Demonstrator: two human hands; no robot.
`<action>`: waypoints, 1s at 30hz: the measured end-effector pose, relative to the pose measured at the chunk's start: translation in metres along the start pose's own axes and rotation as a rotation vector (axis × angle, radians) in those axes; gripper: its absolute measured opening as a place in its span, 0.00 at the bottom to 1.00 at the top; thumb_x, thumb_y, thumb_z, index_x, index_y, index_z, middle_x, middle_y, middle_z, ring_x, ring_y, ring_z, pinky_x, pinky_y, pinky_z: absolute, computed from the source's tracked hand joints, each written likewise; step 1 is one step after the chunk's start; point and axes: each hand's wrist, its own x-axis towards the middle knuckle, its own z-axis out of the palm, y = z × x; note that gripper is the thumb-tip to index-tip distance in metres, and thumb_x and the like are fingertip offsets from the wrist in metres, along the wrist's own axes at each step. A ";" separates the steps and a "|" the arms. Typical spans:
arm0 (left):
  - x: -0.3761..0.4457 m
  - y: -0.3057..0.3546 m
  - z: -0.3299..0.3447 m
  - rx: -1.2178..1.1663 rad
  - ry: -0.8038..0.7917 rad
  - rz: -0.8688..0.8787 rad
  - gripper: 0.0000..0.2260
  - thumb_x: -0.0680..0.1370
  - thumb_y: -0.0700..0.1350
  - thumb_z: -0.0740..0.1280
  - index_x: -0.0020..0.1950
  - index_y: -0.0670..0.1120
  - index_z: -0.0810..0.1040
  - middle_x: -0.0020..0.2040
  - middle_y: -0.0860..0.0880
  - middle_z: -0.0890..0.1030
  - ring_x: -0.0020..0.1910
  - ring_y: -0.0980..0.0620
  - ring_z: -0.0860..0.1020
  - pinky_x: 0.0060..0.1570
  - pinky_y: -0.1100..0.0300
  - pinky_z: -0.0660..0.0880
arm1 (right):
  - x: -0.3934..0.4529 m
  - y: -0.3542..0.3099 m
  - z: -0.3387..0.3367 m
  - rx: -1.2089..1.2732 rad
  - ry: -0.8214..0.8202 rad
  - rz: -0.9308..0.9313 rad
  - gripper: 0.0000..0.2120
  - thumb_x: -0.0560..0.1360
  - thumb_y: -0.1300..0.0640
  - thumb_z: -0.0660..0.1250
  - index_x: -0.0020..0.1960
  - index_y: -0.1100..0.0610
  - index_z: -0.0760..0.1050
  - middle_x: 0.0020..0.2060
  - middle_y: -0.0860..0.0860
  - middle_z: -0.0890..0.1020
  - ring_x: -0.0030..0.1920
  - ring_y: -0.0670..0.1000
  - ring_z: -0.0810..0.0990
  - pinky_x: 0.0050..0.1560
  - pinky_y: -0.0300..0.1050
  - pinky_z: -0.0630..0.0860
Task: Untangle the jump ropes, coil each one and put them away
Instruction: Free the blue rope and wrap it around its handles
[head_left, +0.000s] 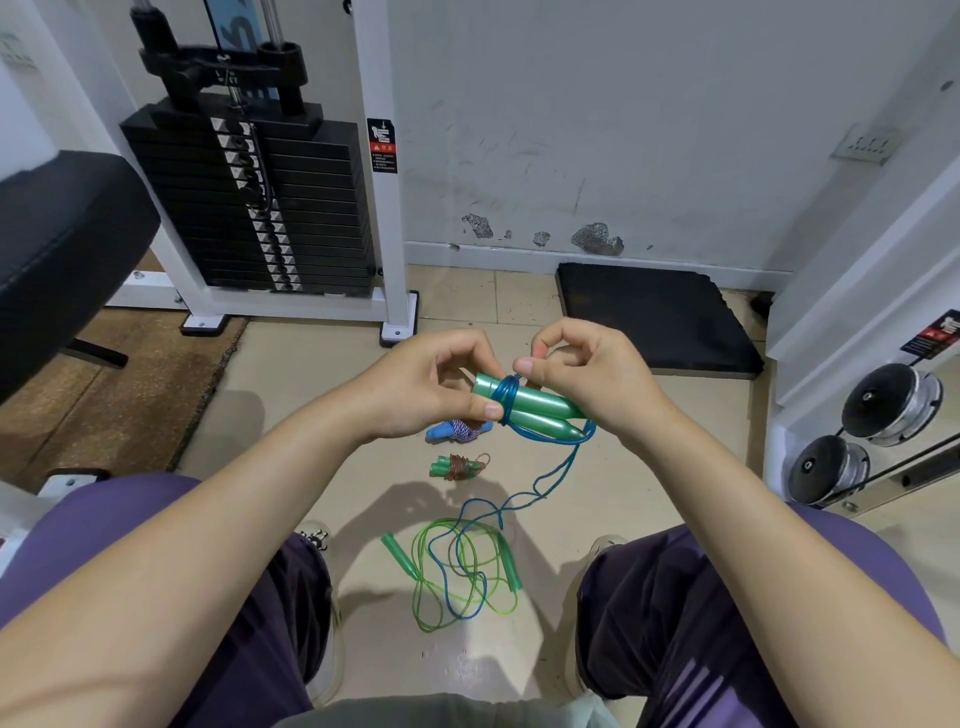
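Your left hand (426, 387) grips two green plastic handles (530, 408); your right hand (582, 374) pinches the blue cord (506, 397) wound round them, above beige floor tiles (291, 374).

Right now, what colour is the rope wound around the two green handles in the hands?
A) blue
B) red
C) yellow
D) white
A: a blue rope loops around the paired green handles, held by the left hand and right hand.

You can make out a black-and-red warning sticker (383, 145) on the white machine post (376, 171) and another label (935, 332) at right, but neither text is readable.
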 end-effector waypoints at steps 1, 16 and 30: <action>0.000 0.000 -0.002 -0.006 0.011 0.008 0.11 0.71 0.30 0.74 0.46 0.42 0.76 0.38 0.47 0.81 0.33 0.54 0.79 0.36 0.65 0.75 | 0.000 0.000 0.000 0.004 -0.002 0.010 0.08 0.72 0.57 0.75 0.41 0.59 0.77 0.30 0.57 0.82 0.31 0.51 0.77 0.34 0.40 0.72; 0.006 0.007 -0.004 -0.564 0.402 -0.006 0.09 0.69 0.40 0.71 0.45 0.43 0.72 0.40 0.43 0.82 0.30 0.48 0.81 0.36 0.61 0.80 | -0.002 0.002 0.011 0.270 -0.181 0.027 0.10 0.76 0.51 0.70 0.55 0.53 0.80 0.38 0.54 0.78 0.28 0.46 0.68 0.31 0.37 0.66; 0.015 -0.003 -0.024 -0.445 0.686 -0.008 0.08 0.76 0.36 0.71 0.44 0.43 0.72 0.45 0.40 0.79 0.33 0.48 0.82 0.38 0.58 0.82 | -0.008 0.013 0.044 -0.196 -0.177 -0.053 0.14 0.82 0.55 0.60 0.42 0.59 0.78 0.24 0.43 0.70 0.26 0.41 0.66 0.32 0.38 0.63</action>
